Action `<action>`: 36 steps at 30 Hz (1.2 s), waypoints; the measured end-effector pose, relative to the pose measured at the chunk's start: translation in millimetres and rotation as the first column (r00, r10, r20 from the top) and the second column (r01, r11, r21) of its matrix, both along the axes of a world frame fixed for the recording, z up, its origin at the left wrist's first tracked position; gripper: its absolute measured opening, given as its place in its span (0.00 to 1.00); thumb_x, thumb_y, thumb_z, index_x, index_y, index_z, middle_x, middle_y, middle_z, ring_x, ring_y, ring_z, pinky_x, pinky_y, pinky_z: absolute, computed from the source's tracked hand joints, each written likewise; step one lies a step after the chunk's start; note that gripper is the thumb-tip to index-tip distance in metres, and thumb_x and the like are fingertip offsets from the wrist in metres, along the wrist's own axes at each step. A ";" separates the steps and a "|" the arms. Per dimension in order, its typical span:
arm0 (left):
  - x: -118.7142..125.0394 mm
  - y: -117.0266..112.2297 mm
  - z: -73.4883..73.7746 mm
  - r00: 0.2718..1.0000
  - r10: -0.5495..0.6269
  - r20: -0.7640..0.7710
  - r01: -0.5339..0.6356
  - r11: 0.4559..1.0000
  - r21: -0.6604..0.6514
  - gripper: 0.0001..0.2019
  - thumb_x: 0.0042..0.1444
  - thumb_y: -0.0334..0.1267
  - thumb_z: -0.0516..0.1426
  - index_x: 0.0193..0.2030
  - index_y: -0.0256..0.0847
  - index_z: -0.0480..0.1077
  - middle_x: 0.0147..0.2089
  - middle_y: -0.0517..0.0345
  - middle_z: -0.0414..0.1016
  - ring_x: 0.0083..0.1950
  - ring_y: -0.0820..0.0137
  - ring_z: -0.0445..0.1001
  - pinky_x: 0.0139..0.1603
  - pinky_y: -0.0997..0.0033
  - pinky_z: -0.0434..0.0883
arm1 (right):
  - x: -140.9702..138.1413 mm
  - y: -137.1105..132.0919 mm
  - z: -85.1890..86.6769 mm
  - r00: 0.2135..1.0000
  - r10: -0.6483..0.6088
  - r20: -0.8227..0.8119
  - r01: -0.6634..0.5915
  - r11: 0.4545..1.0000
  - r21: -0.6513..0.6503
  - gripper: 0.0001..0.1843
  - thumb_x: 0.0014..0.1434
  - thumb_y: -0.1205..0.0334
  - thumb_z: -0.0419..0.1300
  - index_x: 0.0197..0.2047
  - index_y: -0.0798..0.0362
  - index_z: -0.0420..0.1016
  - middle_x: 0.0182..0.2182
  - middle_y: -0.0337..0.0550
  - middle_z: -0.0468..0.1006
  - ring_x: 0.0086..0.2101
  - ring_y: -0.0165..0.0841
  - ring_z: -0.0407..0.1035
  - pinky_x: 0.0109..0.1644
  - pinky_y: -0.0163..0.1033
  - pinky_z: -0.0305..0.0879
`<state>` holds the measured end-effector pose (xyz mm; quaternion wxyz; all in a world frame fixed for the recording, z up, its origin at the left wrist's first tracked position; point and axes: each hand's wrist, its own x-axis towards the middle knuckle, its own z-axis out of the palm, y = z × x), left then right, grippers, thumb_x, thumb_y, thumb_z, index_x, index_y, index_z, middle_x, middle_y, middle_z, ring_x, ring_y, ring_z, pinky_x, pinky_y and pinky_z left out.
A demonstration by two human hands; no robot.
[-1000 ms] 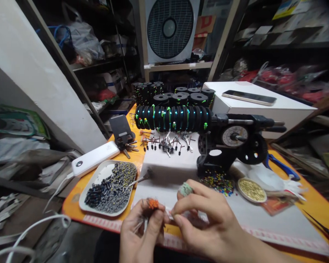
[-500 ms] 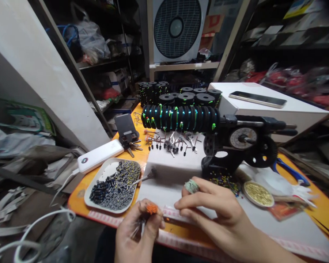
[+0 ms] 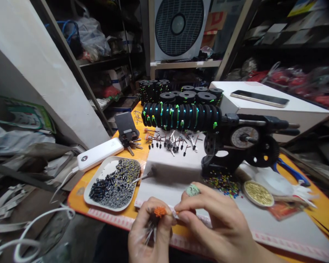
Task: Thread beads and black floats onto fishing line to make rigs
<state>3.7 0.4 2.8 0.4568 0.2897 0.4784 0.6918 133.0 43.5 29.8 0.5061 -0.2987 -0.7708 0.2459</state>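
Head view shows, nearest to the camera, the left hand [image 3: 153,232] closed with thumb and fingers around an orange-tipped bundle [image 3: 160,211], whose thin pale stems run down inside the palm. This bundle is above the front edge of the orange table [image 3: 77,195]. Just beside it, the right hand [image 3: 219,215] brings the tips of its thumb and forefinger together near the left fingertips; whether they pinch something, I cannot tell, because this part is too small. One finger of the right hand wears a green wrap [image 3: 193,189]. To the left, a white tray [image 3: 105,168] contains many small dark and grey pieces [image 3: 113,190]. To the right, small coloured beads [image 3: 224,182] are scattered on the white sheet [image 3: 175,182], and gold-coloured pieces [image 3: 259,193] fill a shallow dish. A little farther, a white power bank [image 3: 100,153] lies near some keys [image 3: 134,145]. Behind the hands stands a black machine [image 3: 222,160] with a round dial [image 3: 244,136], and its horizontal roller [image 3: 181,117] carries green threads. Black spools [image 3: 186,95] stand behind it, and a phone [image 3: 260,98] lies flat on a white box [image 3: 307,106]. Farthest back is a fan [image 3: 178,27], between dark shelves.
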 end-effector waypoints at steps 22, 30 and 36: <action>0.9 1.3 -2.4 0.979 0.033 0.202 -0.046 0.997 0.061 0.16 0.50 0.47 0.71 0.26 0.40 0.72 0.28 0.65 0.64 0.23 0.81 0.58 0.22 0.84 0.61 | 0.6 -3.1 -6.3 0.974 0.055 0.222 -0.064 0.997 0.034 0.08 0.64 0.71 0.57 0.37 0.55 0.78 0.24 0.43 0.76 0.26 0.33 0.69 0.32 0.38 0.68; -17.2 2.3 -2.8 0.988 -0.049 0.147 0.060 0.996 -0.068 0.19 0.46 0.50 0.72 0.26 0.38 0.72 0.25 0.65 0.63 0.22 0.81 0.58 0.22 0.84 0.59 | 13.4 7.6 2.6 0.986 0.042 0.159 -0.046 0.999 0.017 0.09 0.64 0.74 0.58 0.40 0.55 0.80 0.27 0.44 0.74 0.27 0.32 0.68 0.28 0.35 0.63; -21.6 -0.2 -3.6 0.971 -0.131 0.202 0.151 0.984 -0.090 0.19 0.47 0.50 0.71 0.27 0.37 0.72 0.23 0.68 0.59 0.20 0.84 0.52 0.21 0.84 0.54 | 9.0 8.8 3.9 0.975 0.050 0.218 -0.072 0.993 0.094 0.11 0.65 0.75 0.56 0.40 0.59 0.81 0.25 0.44 0.71 0.26 0.31 0.65 0.26 0.33 0.60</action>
